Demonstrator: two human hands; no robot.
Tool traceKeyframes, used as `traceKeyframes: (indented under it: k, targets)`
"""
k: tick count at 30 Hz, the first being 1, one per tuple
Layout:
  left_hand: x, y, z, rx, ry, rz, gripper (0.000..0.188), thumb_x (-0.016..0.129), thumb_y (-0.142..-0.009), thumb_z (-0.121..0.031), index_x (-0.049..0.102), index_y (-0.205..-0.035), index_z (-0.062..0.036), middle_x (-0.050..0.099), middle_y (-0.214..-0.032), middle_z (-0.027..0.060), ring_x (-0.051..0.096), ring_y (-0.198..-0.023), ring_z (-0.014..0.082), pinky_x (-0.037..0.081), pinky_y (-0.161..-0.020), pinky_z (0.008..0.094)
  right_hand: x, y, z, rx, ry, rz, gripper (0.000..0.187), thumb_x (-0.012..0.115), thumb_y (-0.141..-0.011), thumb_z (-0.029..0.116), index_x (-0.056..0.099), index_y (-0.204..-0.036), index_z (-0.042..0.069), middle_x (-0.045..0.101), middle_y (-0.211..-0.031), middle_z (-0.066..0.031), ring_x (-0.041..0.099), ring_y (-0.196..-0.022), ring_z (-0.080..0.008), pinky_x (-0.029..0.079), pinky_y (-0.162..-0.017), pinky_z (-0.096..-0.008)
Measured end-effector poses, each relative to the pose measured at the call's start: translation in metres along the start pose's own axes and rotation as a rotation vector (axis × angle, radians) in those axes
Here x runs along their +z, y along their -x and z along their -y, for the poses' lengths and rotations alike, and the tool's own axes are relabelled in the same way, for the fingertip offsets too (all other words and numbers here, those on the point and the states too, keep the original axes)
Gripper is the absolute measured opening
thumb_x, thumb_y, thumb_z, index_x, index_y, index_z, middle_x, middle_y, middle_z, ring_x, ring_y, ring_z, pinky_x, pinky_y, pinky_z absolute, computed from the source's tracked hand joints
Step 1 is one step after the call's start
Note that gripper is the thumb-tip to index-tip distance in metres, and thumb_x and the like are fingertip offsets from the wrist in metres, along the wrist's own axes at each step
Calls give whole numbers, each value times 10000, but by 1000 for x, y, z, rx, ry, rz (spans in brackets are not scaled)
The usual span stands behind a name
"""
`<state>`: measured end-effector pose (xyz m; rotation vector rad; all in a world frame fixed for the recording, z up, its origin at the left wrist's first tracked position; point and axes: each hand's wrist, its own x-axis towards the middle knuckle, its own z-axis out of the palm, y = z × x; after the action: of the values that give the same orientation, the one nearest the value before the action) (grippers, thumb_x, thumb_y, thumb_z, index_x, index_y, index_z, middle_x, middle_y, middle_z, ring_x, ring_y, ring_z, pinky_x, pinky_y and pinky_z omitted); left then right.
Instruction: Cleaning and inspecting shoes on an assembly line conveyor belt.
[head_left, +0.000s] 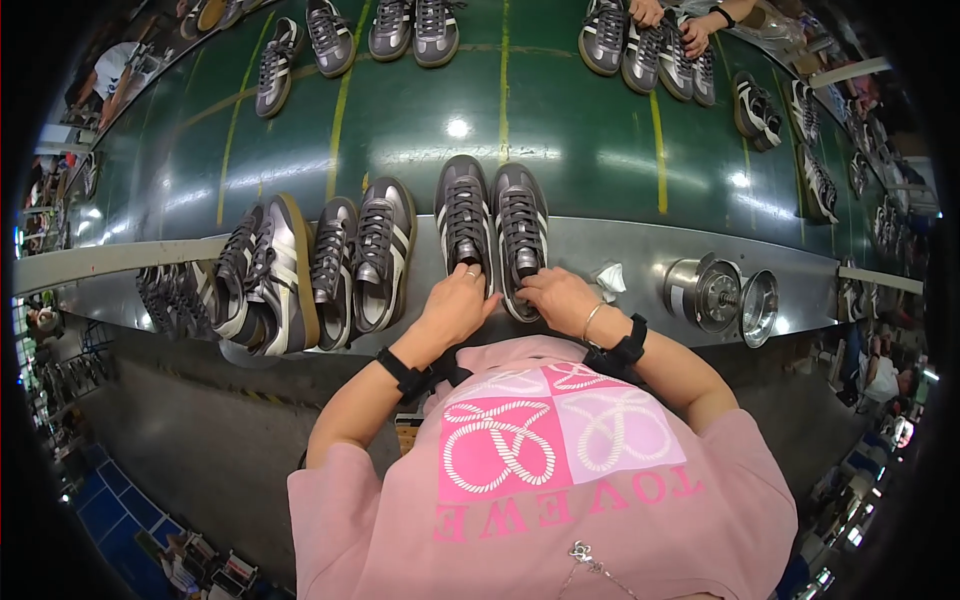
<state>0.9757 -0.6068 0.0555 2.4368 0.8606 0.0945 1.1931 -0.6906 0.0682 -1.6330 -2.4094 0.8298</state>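
A pair of grey sneakers with dark stripes and white soles stands side by side at the near edge of a green conveyor belt [420,130]. My left hand [458,305] grips the heel of the left sneaker [464,215]. My right hand [560,298] holds the heel of the right sneaker [520,225]. Both wrists wear black straps, and the right one also has a thin bracelet.
More grey sneakers [365,255] lie on the metal ledge [620,245] to my left, some tipped on their sides. Other pairs [415,30] stand on the belt's far side, where another person's hands [690,30] touch shoes. A crumpled white scrap [608,277] and round metal fittings [720,293] sit to my right.
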Motion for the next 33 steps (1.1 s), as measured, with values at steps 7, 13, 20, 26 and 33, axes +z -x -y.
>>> traceKeyframes:
  k: [7, 13, 20, 26, 33]
  targets:
    - [-20, 6, 21, 153, 208, -331, 87, 741, -826, -108, 697, -809, -34, 665, -817, 81, 637, -754, 271, 528, -672, 365, 0, -16, 0, -18, 61, 43, 194, 656, -713, 19, 717, -892, 62, 672, -907, -83, 661, -913, -294, 528, -814, -387]
    - [-19, 1, 40, 16, 169, -342, 234, 757, -827, -199, 643, -703, -37, 637, -726, 82, 639, -702, 281, 494, -591, 377, 11, -42, 2, 48, 137, 269, 147, 674, -725, 25, 701, -869, 41, 681, -923, -123, 693, -872, -324, 565, -758, -411]
    - [-29, -5, 64, -371, 199, 118, 536, 734, -828, -530, 632, -954, -19, 690, -793, 133, 679, -787, 334, 515, -696, 407, -13, -23, 19, 182, -60, 68, 148, 636, -774, 51, 698, -908, 48, 676, -943, -134, 689, -849, -331, 559, -756, -416]
    - [-8, -13, 75, -431, 377, 222, 717, 772, -817, -466, 450, -1208, 42, 686, -863, 191, 687, -830, 349, 520, -759, 410, 8, -18, -4, 85, -201, 5, 224, 588, -820, 45, 691, -1018, 54, 690, -939, -125, 681, -826, -327, 544, -738, -414]
    - [-1, -17, 77, -516, 583, 195, 855, 815, -790, -309, 276, -1327, 81, 671, -907, 227, 686, -848, 356, 514, -787, 411, 30, 7, -2, 586, -545, -487, 452, 715, -831, 133, 561, -1252, 76, 642, -1033, -125, 642, -725, -216, 536, -705, -315]
